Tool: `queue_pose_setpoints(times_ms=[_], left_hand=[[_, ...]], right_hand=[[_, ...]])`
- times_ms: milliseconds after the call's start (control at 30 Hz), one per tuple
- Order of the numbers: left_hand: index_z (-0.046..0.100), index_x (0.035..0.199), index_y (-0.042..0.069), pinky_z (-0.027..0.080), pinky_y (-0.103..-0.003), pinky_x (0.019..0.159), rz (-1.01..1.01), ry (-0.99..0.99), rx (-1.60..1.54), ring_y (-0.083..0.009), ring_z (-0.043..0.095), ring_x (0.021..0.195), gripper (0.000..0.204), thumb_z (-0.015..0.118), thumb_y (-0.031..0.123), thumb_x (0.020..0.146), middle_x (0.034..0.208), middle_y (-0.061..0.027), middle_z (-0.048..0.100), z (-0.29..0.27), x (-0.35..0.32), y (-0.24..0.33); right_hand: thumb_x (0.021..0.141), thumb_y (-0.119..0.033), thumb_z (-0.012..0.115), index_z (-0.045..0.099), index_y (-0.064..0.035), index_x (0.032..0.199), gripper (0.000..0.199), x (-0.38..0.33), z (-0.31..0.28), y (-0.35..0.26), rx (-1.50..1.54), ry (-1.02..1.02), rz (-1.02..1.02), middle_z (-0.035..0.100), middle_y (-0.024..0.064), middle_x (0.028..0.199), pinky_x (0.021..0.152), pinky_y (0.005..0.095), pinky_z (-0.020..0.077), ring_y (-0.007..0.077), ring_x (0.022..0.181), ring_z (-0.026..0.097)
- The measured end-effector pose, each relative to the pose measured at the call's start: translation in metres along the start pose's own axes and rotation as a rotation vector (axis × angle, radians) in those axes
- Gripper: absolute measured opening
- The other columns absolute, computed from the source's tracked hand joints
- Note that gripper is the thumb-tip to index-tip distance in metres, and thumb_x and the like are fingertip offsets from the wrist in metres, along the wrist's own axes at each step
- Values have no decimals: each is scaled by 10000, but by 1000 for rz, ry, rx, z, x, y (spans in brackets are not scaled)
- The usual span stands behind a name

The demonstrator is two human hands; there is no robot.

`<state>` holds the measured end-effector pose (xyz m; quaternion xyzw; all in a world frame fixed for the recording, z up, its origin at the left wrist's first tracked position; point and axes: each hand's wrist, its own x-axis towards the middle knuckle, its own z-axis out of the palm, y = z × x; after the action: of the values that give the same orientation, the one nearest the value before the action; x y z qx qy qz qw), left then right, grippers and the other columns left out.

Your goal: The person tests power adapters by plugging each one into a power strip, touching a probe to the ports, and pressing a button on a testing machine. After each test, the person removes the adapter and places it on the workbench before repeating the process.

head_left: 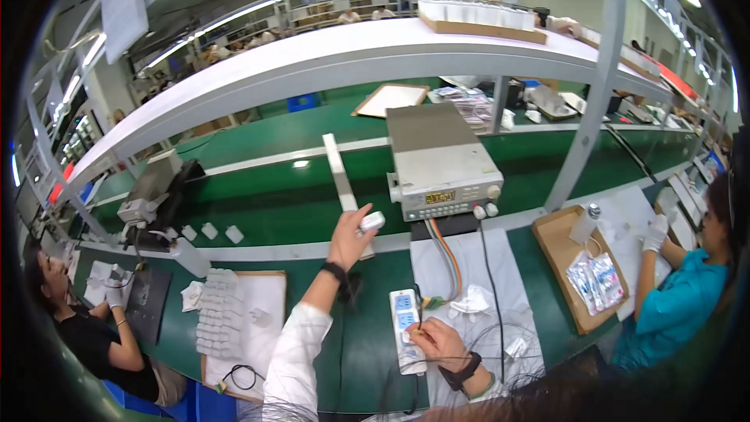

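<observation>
Gripping white adapter (372,221), left hand (350,238) raised | right hand (437,340) pinching power strip (406,330), lengthwise away.

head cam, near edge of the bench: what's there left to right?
Co-worker in black → tray of small white parts → left hand holding a small white part → white power strip under the right hand → cardboard tray of clear bags → co-worker in teal.
</observation>
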<state>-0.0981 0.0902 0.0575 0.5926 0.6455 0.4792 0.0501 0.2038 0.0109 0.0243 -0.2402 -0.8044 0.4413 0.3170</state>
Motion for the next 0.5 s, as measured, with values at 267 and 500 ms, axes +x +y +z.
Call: queue_pose_setpoints(times_ms=[267, 500], left_hand=[[616, 993, 40, 497, -478, 841, -171, -376, 516, -394, 611, 993, 184, 556, 107, 833, 1014, -208, 657, 56, 59, -56], [676, 1050, 115, 522, -435, 831, -238, -434, 649, -343, 644, 972, 298, 627, 275, 804, 1025, -143, 676, -19, 80, -105]], right_hand=[[872, -208, 679, 667, -92, 1040, 204, -3, -3, 1, -72, -2, -11, 576, 90, 835, 628, 285, 479, 205, 698, 605], [824, -81, 661, 662, -4, 971, 166, -10, -4, 11, -7, -25, 174, 644, 105, 844, 709, 292, 502, 192, 806, 648]])
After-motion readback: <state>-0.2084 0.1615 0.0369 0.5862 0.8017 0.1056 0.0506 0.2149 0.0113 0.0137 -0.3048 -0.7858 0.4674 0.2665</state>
